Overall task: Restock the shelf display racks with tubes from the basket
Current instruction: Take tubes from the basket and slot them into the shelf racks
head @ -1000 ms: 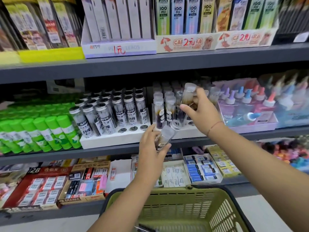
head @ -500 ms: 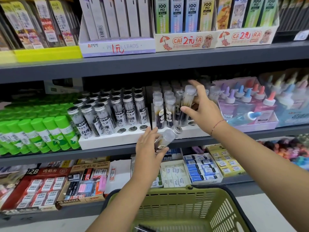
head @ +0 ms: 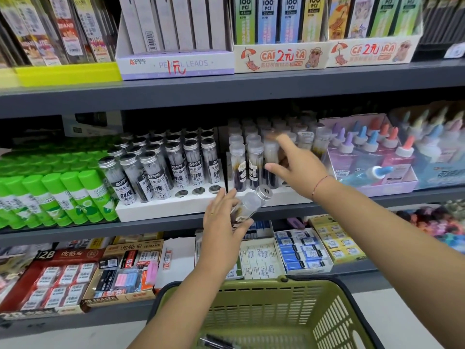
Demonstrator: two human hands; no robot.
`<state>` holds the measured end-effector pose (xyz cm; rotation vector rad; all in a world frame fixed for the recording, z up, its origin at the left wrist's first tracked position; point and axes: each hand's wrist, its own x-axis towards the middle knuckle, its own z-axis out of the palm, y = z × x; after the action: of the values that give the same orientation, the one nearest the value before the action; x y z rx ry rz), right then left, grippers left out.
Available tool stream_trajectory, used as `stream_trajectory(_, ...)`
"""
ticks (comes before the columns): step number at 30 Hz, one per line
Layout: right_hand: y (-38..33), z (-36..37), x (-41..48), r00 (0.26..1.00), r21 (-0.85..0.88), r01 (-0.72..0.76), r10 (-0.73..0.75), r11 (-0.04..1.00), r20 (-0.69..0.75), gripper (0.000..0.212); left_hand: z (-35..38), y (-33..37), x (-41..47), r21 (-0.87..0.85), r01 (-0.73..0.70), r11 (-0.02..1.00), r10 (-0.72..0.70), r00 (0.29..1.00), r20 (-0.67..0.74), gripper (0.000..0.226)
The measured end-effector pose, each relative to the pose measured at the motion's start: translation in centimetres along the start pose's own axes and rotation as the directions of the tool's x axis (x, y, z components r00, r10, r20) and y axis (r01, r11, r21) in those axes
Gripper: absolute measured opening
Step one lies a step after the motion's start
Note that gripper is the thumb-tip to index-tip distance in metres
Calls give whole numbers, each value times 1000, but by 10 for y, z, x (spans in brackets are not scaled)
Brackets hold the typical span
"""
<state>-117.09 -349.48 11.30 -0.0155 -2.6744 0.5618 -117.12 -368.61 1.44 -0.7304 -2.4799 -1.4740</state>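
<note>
My left hand [head: 222, 224] grips a clear tube with a silver cap [head: 251, 206], tilted up to the right, in front of the middle shelf's edge. My right hand [head: 297, 167] hovers with fingers spread beside a clear-capped tube [head: 270, 162] standing in the right white rack [head: 289, 195]; the hand holds nothing. The left white rack [head: 161, 207] carries several silver-capped tubes [head: 156, 172] and shows three empty holes [head: 198, 191] along its front row. The green basket [head: 276, 311] sits below my arms, with dark items lying at its bottom.
Green glue sticks [head: 63, 195] fill the shelf left of the racks. Dropper bottles in a lilac tray [head: 372, 157] stand to the right. Eraser boxes [head: 88, 273] line the lower shelf; pencil-lead boxes [head: 176, 64] sit on the upper one.
My right hand lowered the clear-capped tube into the right rack and let go, its fingers now spread. My left hand has stayed in place with its tube.
</note>
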Motion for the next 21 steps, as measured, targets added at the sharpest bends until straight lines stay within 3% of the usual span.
stream_trajectory(4, 7, 9, -4, 998, 121, 21, -15, 992, -53, 45, -3, 7, 0, -5, 13, 1000, -13, 1000, 11, 48)
stream_trajectory(8, 0, 2, -8, 994, 63, 4, 3, 998, -111, 47, -6, 13, 0, -51, 126, 991, -125, 992, 19, 57)
stream_trajectory(11, -13, -4, -32, 981, 308, 129, -75, 943, -181, 46, -5, 18, -1, -109, 148, 983, -146, 989, 30, 55)
stream_trajectory(14, -23, -6, -53, 994, 629, 85, -112, 773, 4, 47, -1, 32, -3, -175, 161, 971, -153, 986, 60, 50)
stream_trajectory(21, -35, -5, -57, 975, 761, -12, -160, 649, 152, 35, -14, 35, -12, -168, 140, 976, -126, 988, 89, 43)
